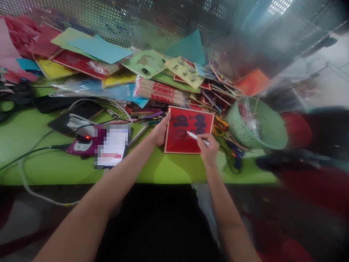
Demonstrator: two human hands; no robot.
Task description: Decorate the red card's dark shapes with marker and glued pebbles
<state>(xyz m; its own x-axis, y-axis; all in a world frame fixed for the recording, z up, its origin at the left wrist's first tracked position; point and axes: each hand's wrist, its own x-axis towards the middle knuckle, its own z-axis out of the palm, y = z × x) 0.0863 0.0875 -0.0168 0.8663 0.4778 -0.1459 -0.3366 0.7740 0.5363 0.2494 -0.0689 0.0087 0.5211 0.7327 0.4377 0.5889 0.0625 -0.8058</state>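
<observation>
A red board (174, 143) with a pale wooden edge lies before me on the green table, and several dark shapes are drawn on it. At its left edge my left hand (161, 130) is closed, gripping the board with the thumb near the upper corner. My right hand (209, 148) pinches a white marker (195, 137) over the board. The marker's tip points left, at a round dark outline in the lower left part of the drawing. Whether the tip touches the surface I cannot tell.
A phone (113, 145) and a purple power strip (85, 145) with cables lie left. Pens, wrapped bamboo sticks (160, 91) and stacked coloured boards (145, 63) fill the back. Right of the board stand a green basket (259, 136) and a blue glue gun (236, 154).
</observation>
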